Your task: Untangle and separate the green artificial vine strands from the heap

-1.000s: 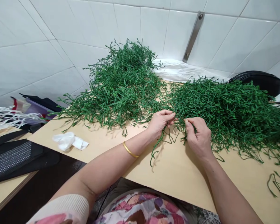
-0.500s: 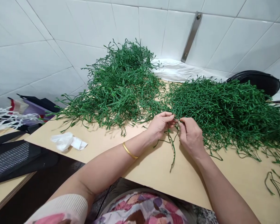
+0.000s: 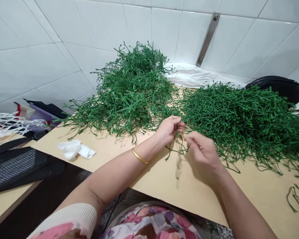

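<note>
- Green strands point(image 3: 176, 151), loose, a few only; lie in open curls above the desk point(image 3: 159, 189), below the left hand point(image 3: 171, 127) and reaching toward the right hand point(image 3: 203, 149)
- Left grip: thumb and fingertips drawn together, apparently nipping the upper part of these strands; position nearly the same as in the preceding picture
- Right grip: fingertips close together, blurred by motion; whether a strand is caught in it, cannot tell
- Change: preceding picture shows the fingertips of both hands meeting; now a gap separates them, the right drawn back toward the body
- Meaning, as judged: close fingertip handling gives way to a pull or a release; handling of these strands seems under way
- Surroundings: left heap point(image 3: 129, 89) and right heap point(image 3: 239, 116) of like green stock, beyond the hands, no change apparent
</note>
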A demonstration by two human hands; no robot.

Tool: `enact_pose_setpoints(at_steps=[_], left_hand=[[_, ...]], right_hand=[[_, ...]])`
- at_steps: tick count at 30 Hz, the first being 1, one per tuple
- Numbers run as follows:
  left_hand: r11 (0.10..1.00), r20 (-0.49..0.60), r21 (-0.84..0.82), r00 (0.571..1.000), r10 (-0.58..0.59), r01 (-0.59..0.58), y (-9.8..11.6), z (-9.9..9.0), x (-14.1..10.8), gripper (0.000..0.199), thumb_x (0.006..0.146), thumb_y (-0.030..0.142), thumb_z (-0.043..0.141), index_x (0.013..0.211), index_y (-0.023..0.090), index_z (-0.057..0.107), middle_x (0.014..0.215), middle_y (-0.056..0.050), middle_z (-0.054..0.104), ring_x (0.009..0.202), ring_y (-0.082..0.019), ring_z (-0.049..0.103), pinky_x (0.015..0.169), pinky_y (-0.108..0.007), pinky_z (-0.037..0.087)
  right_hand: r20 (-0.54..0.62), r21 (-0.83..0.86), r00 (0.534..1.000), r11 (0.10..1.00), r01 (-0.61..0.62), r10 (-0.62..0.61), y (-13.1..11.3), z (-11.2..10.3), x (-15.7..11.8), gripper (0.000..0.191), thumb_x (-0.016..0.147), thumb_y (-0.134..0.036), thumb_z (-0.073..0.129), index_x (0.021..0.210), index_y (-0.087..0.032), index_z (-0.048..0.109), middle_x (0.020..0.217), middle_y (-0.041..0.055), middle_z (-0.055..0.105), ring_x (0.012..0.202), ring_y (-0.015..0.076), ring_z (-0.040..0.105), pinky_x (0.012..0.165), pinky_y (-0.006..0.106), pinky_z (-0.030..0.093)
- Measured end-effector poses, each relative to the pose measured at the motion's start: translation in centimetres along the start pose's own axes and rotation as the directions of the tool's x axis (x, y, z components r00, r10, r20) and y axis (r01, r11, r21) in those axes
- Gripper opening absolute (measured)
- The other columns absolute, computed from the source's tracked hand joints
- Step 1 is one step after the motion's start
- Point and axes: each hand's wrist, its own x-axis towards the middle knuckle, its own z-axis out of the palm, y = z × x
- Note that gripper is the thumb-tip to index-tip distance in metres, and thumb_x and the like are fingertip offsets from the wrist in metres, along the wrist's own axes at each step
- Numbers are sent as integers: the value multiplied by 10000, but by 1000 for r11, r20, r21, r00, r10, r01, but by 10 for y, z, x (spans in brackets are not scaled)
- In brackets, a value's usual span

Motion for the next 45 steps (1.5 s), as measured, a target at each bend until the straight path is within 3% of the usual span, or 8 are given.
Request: enact_pose_setpoints(at_steps=[3, 7, 9, 14, 23, 34, 40, 45], left_hand=[[993, 36, 109, 999, 40, -43, -7, 0, -2, 108, 726, 98, 570, 657, 133, 494, 528, -7, 551, 446, -66, 494, 455, -176, 400], [981, 3, 163, 995, 103, -102, -13, 0, -3, 116, 673, 105, 637, 644, 127, 527, 497, 16, 521, 447, -59, 485, 476, -179, 404], [978, 4, 177, 994, 111, -110, -14, 0, -4, 112, 667, 104, 640, 636, 124, 534, 485, 19, 514, 437, -56, 474, 467, -175, 392], [977, 51, 170, 991, 121, -128, -14, 1, -4, 96, 666, 92, 629, 640, 120, 541, 494, 22, 518, 445, -54, 476, 469, -172, 386], [994, 128, 89, 990, 58, -70, -14, 0, -6, 76, 702, 77, 598, 677, 112, 536, 558, -16, 585, 457, -62, 512, 488, -178, 408], [997, 221, -29, 973, -61, 69, -9, -1, -6, 96, 773, 50, 483, 718, 129, 484, 622, -50, 628, 454, -57, 505, 429, -146, 355], [996, 233, -35, 970, -73, 83, -11, -2, -5, 100, 764, 38, 477, 717, 127, 477, 581, -39, 593, 427, -50, 463, 417, -143, 324], [989, 259, -70, 960, -105, 127, -14, -3, -4, 90, 762, 42, 470, 718, 120, 483, 569, -22, 566, 415, -45, 449, 396, -137, 305]], right_hand=[[-376, -164, 917, 964, -211, 137, 13, -15, 0, 150, 855, -236, 435, 786, -188, 560, 689, 16, 547, 633, 133, 503, 614, 267, 385], [-598, -503, 802, 782, -368, -7, 35, -32, -1, 224, 795, -253, 513, 973, -161, 611, 1019, 126, 566, 955, 264, 491, 800, 411, 359], [-580, -546, 813, 768, -334, -59, 38, -32, -2, 260, 793, -221, 499, 1026, -173, 604, 1096, 128, 543, 1008, 276, 468, 830, 433, 345], [-269, -528, 955, 849, -35, -127, 29, -14, -1, 255, 781, -149, 500, 1007, -223, 592, 1050, 67, 593, 993, 235, 457, 820, 389, 359], [-105, -415, 994, 908, -54, 12, 30, 1, -2, 108, 833, -190, 465, 786, -180, 562, 821, 56, 591, 800, 184, 478, 712, 328, 374], [-197, -288, 974, 942, -170, 116, 32, 1, -1, 86, 802, -184, 475, 731, -192, 523, 698, 19, 571, 695, 165, 493, 686, 315, 391], [-231, -259, 972, 962, -93, 32, 27, 7, 0, 287, 788, -166, 480, 1073, -172, 506, 1071, 108, 566, 1012, 223, 519, 824, 373, 424], [-226, -131, 970, 984, -120, 88, 25, 10, 0, 221, 796, -165, 475, 1007, -186, 537, 936, 68, 598, 868, 188, 558, 784, 353, 451]])
